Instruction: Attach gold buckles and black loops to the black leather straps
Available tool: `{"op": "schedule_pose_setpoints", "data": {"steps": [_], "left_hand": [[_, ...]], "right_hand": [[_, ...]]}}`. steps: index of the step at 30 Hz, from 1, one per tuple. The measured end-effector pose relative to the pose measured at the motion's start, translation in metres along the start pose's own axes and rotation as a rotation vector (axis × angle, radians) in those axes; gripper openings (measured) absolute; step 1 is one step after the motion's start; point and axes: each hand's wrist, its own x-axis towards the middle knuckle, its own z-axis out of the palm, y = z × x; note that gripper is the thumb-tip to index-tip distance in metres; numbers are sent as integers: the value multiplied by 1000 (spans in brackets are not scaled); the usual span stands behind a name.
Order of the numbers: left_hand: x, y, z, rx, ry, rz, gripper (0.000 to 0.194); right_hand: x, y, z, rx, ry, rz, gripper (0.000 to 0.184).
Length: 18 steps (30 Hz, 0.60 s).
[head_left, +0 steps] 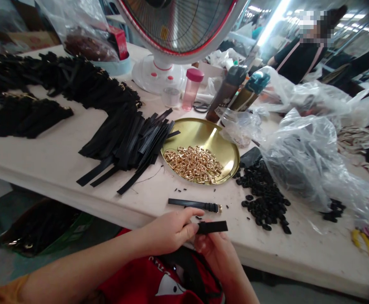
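two hands (178,228) on one black strap (213,227)

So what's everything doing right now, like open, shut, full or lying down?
Flat black strip: held by left hand and right hand
Black strap with gold buckle: lying on table
Round gold metal tray: partly covered with small gold metal pieces
Pink plastic bottle: upright, lid on
White fan with red trim: upright, spinning unclear
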Motion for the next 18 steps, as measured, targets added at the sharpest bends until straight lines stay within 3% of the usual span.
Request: {"op": "schedule_pose_setpoints", "data": {"steps": [5, 11, 18], "left_hand": [[-6, 3, 1, 41, -63, 31, 42], [-14, 14, 6, 10, -44, 57, 43], [-20, 19, 13, 225, 64, 65, 45]], "right_hand": [[-5, -2, 1, -42, -164, 120, 15], [-9, 5, 6, -33, -100, 147, 23], [-14, 11, 7, 9, -24, -1, 24]]}}
